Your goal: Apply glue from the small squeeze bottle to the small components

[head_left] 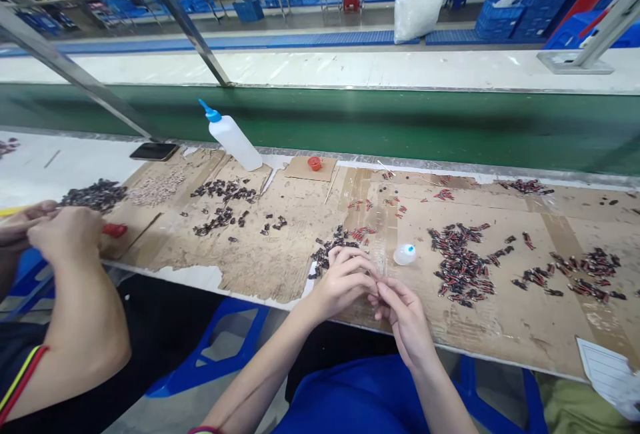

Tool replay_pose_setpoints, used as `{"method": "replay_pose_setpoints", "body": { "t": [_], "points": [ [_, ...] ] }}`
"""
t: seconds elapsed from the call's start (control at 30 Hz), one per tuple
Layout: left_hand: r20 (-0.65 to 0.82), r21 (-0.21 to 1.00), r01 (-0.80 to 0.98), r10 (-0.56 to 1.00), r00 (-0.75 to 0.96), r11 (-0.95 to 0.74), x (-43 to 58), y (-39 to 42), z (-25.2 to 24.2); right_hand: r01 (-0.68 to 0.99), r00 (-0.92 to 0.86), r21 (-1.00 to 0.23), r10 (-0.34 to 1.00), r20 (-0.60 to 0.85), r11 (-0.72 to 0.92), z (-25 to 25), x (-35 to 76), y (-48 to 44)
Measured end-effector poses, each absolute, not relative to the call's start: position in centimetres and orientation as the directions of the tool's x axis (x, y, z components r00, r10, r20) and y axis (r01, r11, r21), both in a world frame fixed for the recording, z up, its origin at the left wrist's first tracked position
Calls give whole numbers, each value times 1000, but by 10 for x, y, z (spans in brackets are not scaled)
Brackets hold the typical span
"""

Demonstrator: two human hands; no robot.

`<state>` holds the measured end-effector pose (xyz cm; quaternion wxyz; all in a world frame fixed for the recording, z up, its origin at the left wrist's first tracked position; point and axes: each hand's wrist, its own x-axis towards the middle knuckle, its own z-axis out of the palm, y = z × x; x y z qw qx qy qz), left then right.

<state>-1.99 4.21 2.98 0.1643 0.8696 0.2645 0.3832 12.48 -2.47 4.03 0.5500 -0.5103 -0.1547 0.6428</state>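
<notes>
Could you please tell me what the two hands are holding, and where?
The left hand and right hand together pinch a tiny part; too small to tell where.

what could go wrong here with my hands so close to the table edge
The left hand and right hand meet over the table at its front edge; anything tiny slipping from their grip would likely drop to the floor. The small white container stands close beside them; a nudge could tip it into the pile of dark and red parts.
</notes>
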Motion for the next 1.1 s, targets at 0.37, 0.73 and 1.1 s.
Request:
{"method": "replay_pose_setpoints", "body": {
  "t": [0.37, 0.73, 1.1],
  "points": [
    [378, 427, 770, 867, 325, -474, -13, 16, 1, -153, 384, -960, 881, -275, -233, 12, 134, -28],
    [181, 824, 490, 952, 247, -284, -14, 9, 16, -182, 350, -965, 904, -243, -189, 21, 122, -27],
    [284, 752, 535, 921, 265, -386, -13, 2, 30, -196, 230, -946, 926, -300, -258, 30, 129, -25]
  ]
}}
